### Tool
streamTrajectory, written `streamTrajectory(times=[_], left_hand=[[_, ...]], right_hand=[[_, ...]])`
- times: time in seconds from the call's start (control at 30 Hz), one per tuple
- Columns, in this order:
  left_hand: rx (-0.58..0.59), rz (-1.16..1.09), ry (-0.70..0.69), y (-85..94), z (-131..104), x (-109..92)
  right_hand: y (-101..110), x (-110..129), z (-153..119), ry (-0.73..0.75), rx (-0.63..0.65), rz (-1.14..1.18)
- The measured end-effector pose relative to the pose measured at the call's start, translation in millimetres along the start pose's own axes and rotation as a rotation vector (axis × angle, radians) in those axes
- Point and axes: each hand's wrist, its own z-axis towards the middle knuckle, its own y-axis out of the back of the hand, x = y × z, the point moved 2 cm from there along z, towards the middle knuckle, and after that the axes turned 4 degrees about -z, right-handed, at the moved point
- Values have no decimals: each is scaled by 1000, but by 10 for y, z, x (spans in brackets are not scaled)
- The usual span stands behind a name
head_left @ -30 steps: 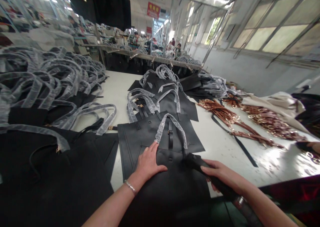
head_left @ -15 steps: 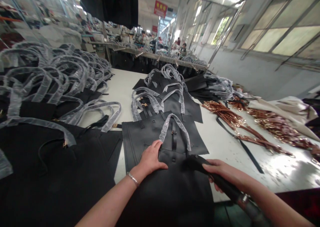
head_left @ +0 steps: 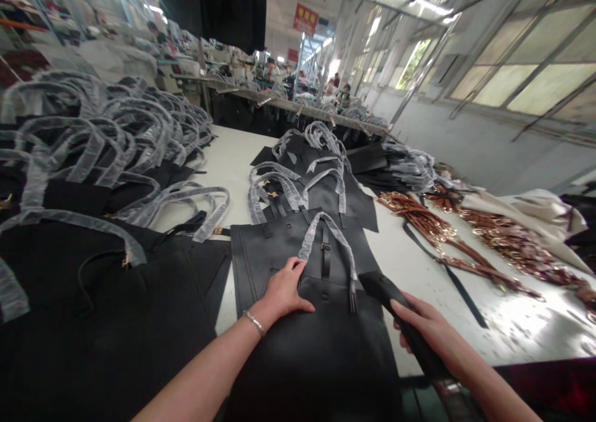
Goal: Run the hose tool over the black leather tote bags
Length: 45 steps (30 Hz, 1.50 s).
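My left hand (head_left: 285, 290) lies on a black leather bag panel (head_left: 321, 341), thumb stretched out to the side. Its fingertips touch the left end of a plastic-wrapped bag handle (head_left: 326, 223) arched over the panel. A short strap with a small buckle (head_left: 326, 248) lies inside that arch. My right hand (head_left: 421, 323) is wrapped round a long black hand-held tool (head_left: 414, 341) with a metal fitting toward its rear; its kind I cannot make out. The tool's broad tip is beside the handle's right end, apart from it.
More black bag panels with wrapped handles (head_left: 321, 180) lie beyond. A heap of wrapped handles and black panels (head_left: 116, 136) fills the left side. Brown straps with metal rings (head_left: 428, 223) and a thin black strip (head_left: 465, 301) are on the pale table (head_left: 503, 341) at right.
The tool in my right hand has moved right and slightly up, uncovering the handle's lower right end. My left hand stays on the panel. The view has shifted slightly.
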Motion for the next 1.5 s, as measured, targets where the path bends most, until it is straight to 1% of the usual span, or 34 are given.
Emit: streamTrajectory(times=[0.1, 0.17, 0.23, 0.37, 0.43, 0.57, 0.67, 0.87, 0.93, 1.0, 1.03, 1.1, 1.17, 1.2, 1.27, 1.3, 1.4, 1.5], left_hand=[[35, -62, -4, 34, 50, 65], [90, -131, -12, 80, 89, 131], [143, -201, -50, 146, 129, 202], [215, -267, -139, 265, 182, 328], [223, -273, -161, 289, 188, 366], [184, -268, -190, 295, 168, 375], [185, -265, -165, 284, 149, 372], [165, -274, -160, 254, 147, 407], [164, -277, -159, 245, 156, 413], [158, -276, -152, 239, 144, 404], [139, -279, -144, 239, 122, 395], [50, -300, -82, 242, 29, 369], [-83, -302, 53, 239, -137, 340], [-146, -282, 123, 231, -241, 321], [-224, -198, 201, 199, -453, 266], [-237, -145, 199, 175, -545, 234], [-217, -21, 128, 71, -716, 172], [-218, 76, 51, -63, -734, 186]], right_hand=[[-96, 27, -62, -12, 97, -28], [-232, 67, -50, 19, 186, -53], [-391, 117, -9, 25, 263, -63], [-689, 262, 96, 19, 362, -91], [-812, 350, 154, 42, 391, -123], [-1001, 506, 297, 78, 425, -159], [-1054, 601, 377, 98, 431, -177], [-990, 709, 364, 70, 453, -308], [-1020, 737, 382, 102, 452, -346], [-1079, 774, 424, 179, 428, -378], [-1103, 794, 447, 219, 396, -386], [-1114, 828, 481, 255, 295, -372], [-1082, 843, 481, 239, 221, -327], [-1062, 842, 468, 220, 219, -299], [-1042, 828, 430, 182, 272, -261], [-1052, 818, 412, 168, 316, -250], [-1170, 805, 395, 153, 433, -235], [-1379, 853, 454, 145, 516, -245]])
